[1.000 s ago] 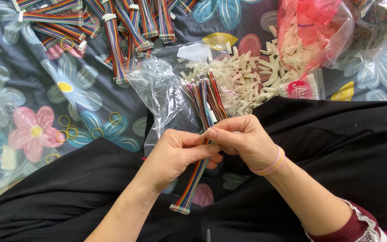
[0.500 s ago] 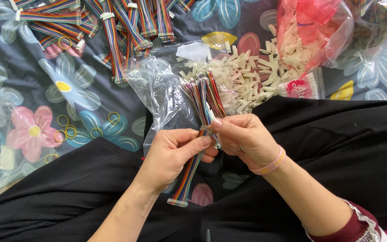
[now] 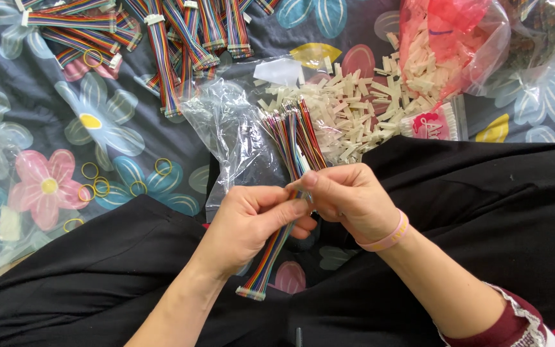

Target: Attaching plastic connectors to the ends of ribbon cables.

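My left hand and my right hand meet in the middle over my lap, both gripping a flat rainbow-coloured ribbon cable that hangs down to a white connector at its lower end. My right thumb and fingers pinch the cable's upper end, where a small pale piece shows between the fingertips. Just beyond the hands lies a bundle of loose rainbow cables on a clear plastic bag.
A heap of cream plastic connector housings spills from a red-tinted bag at the upper right. Finished ribbon cables with white ends are piled at the top left. Yellow rubber bands lie on the floral cloth.
The held cable has shifted slightly lower and leftward in the hands. My fingers have regripped its upper end; the hands stay together in the same place.
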